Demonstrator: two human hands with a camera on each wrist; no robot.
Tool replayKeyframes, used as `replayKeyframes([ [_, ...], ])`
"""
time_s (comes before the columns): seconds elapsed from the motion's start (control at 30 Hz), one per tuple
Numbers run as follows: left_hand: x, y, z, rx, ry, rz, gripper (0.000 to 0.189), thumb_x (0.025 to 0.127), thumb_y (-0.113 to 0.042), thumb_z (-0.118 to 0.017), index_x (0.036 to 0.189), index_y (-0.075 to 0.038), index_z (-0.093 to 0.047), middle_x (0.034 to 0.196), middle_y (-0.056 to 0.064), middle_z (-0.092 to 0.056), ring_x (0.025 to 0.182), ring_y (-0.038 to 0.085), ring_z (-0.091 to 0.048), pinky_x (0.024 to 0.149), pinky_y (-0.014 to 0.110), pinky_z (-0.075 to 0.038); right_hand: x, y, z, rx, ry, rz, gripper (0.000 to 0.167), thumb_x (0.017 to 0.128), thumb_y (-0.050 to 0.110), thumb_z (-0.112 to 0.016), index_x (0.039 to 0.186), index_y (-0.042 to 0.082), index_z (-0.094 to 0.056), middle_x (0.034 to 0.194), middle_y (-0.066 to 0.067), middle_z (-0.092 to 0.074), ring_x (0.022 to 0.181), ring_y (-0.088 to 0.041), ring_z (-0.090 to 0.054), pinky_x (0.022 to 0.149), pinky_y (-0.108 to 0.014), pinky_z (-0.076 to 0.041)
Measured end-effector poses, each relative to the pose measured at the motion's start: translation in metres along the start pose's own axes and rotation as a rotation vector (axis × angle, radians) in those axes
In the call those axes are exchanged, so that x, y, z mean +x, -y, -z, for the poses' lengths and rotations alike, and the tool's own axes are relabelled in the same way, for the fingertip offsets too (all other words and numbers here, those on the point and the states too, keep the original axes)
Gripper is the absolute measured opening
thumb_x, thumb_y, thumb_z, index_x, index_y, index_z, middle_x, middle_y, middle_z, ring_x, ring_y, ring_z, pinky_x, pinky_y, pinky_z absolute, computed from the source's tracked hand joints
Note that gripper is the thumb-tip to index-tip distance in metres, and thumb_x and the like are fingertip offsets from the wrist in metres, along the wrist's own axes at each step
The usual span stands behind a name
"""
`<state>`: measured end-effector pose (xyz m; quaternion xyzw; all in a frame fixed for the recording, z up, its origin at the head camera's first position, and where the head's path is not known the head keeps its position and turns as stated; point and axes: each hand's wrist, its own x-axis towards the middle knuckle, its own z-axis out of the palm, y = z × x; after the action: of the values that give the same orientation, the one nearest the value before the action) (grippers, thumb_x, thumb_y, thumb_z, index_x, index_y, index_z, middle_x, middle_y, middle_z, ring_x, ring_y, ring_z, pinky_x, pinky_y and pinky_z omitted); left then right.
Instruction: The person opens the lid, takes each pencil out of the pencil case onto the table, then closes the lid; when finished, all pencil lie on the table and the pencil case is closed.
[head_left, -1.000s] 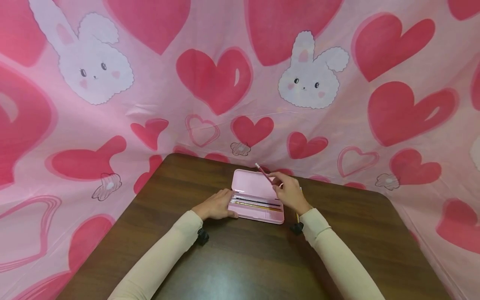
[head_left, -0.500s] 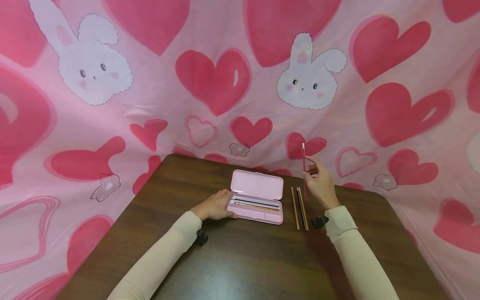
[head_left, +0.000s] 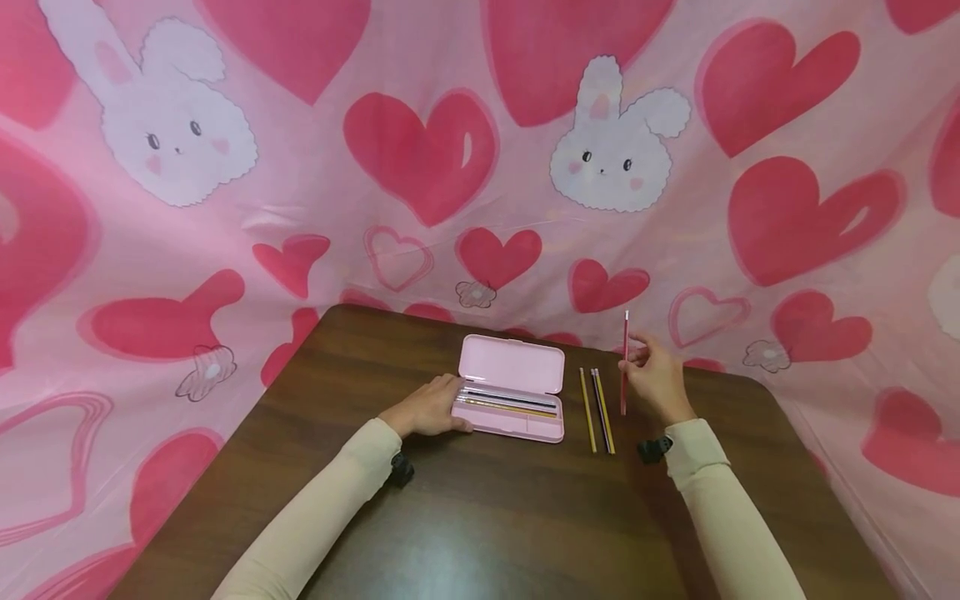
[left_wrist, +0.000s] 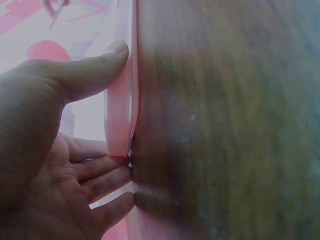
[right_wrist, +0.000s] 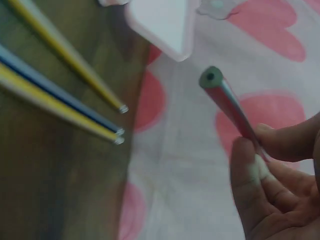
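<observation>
An opened pink pencil case point(head_left: 507, 430) lies on the table with its lid point(head_left: 512, 363) tipped back. Inside it are a dark pencil point(head_left: 517, 400) and a yellow one, lengthwise. My left hand point(head_left: 429, 407) holds the case's left end, the thumb point(left_wrist: 100, 70) along its front wall and the fingers around the end. My right hand point(head_left: 656, 377) pinches a red pencil point(head_left: 625, 367) between thumb and fingertips, upright with its white eraser end up. In the right wrist view the flat, unsharpened end of that red pencil point(right_wrist: 232, 107) faces the camera.
Between the case and my right hand lie a yellow pencil point(head_left: 588, 412) and, just right of it, a dark pencil point(head_left: 601, 412) and another yellow one side by side. The brown table point(head_left: 480, 517) ends at a pink heart-and-rabbit cloth point(head_left: 427, 158) behind.
My right hand has carried the red pencil rightward from over the case, past the loose pencils, turning it upright and then lowering it. My left hand stays at the case's left end.
</observation>
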<state>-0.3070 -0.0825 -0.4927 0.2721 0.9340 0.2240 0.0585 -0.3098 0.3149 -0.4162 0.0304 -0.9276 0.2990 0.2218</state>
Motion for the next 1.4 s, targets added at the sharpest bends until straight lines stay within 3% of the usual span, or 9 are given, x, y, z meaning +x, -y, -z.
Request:
replayKeyframes([
  [0.13,0.000,0.000,0.001,-0.001,0.000,-0.010,0.083,0.084,-0.046,-0.080,0.145,-0.004,-0.045,0.135,0.014,-0.054,0.127,0.030,-0.051,0.112,0.046,-0.042,-0.005,-0.015,-0.004,-0.088,0.110,-0.048,0.043,0.089,0.012,-0.072,0.130,0.003,-0.062,0.090,-0.013,-0.075,0.078,-0.022,-0.069,0.072,-0.035,-0.053],
  [0.37,-0.001,-0.001,0.002,-0.008,0.001,-0.002,0.083,0.084,-0.046,-0.080,0.146,-0.004,-0.045,0.135,0.014,-0.054,0.127,0.030,-0.051,0.112,0.047,-0.042,-0.010,-0.036,-0.018,-0.166,0.230,-0.062,0.042,0.087,0.013,-0.068,0.127,0.000,-0.063,0.086,-0.011,-0.076,0.071,-0.018,-0.067,0.073,-0.040,-0.054],
  [0.57,-0.001,-0.002,0.004,-0.001,0.004,0.003,0.085,0.085,-0.046,-0.080,0.148,-0.004,-0.043,0.137,0.015,-0.053,0.130,0.031,-0.050,0.114,0.047,-0.041,-0.015,-0.043,-0.030,-0.233,0.333,-0.061,0.044,0.082,0.012,-0.070,0.122,-0.006,-0.064,0.090,-0.016,-0.075,0.082,-0.029,-0.070,0.083,-0.051,-0.055],
  [0.93,0.000,0.000,0.001,-0.002,0.004,-0.001,0.085,0.084,-0.047,-0.080,0.148,-0.004,-0.044,0.138,0.015,-0.053,0.131,0.031,-0.050,0.114,0.048,-0.041,-0.020,-0.042,-0.037,-0.264,0.452,-0.114,0.045,0.078,0.010,-0.065,0.119,-0.007,-0.064,0.088,-0.014,-0.071,0.079,-0.027,-0.064,0.071,-0.040,-0.054],
  [1.17,0.000,0.000,0.001,-0.006,0.000,0.001,0.085,0.084,-0.046,-0.080,0.147,-0.004,-0.044,0.137,0.015,-0.054,0.129,0.031,-0.051,0.113,0.047,-0.042,-0.020,-0.043,-0.040,-0.244,0.456,-0.133,0.049,0.075,0.008,-0.063,0.123,-0.007,-0.062,0.080,-0.010,-0.070,0.069,-0.021,-0.064,0.064,-0.033,-0.052],
  [1.4,-0.001,-0.002,0.002,-0.005,0.002,0.013,0.086,0.084,-0.047,-0.080,0.148,-0.002,-0.043,0.138,0.015,-0.053,0.131,0.031,-0.050,0.114,0.048,-0.041,-0.023,-0.044,-0.041,-0.144,0.468,-0.176,0.043,0.085,0.010,-0.065,0.123,-0.008,-0.061,0.087,-0.017,-0.072,0.060,-0.015,-0.068,0.055,-0.029,-0.057],
])
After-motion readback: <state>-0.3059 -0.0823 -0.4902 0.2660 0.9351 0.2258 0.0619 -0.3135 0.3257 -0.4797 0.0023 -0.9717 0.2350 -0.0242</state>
